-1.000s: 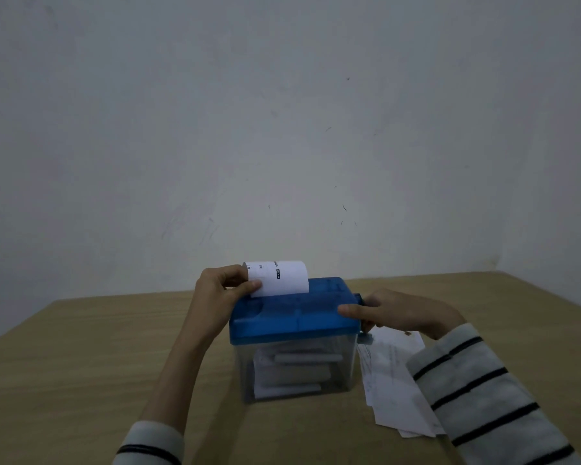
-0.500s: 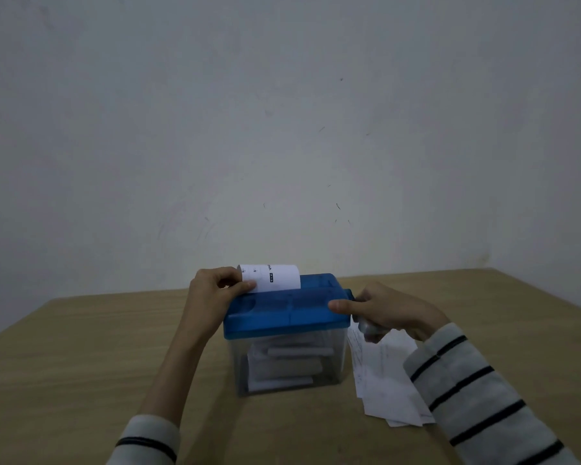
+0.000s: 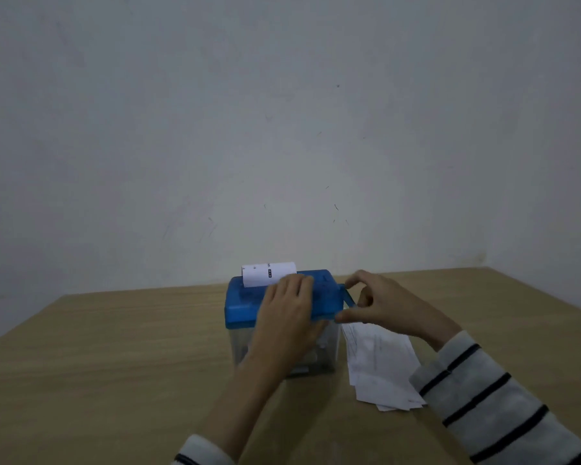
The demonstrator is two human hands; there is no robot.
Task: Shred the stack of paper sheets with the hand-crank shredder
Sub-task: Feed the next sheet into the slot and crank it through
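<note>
The hand-crank shredder, with a blue lid (image 3: pixel 244 305) on a clear bin (image 3: pixel 240 345), stands mid-table. A white printed sheet (image 3: pixel 269 274) sticks up out of the slot at the lid's far edge. My left hand (image 3: pixel 289 308) lies flat on top of the lid, fingers straight, just in front of the sheet. At the shredder's right side my right hand (image 3: pixel 389 307) curls around the blue crank (image 3: pixel 348 298); its knob is hidden in my fingers. The stack of paper sheets (image 3: pixel 379 364) lies on the table right of the bin, partly under my right sleeve.
The wooden table (image 3: pixel 114 357) runs to a plain wall behind the shredder. Its right edge slants past my right arm. Pieces of white paper show through the bin's wall.
My left hand has let go of the sheet's left edge and moved right onto the lid. The sheet stands a little lower in the slot. My right hand stays at the crank.
</note>
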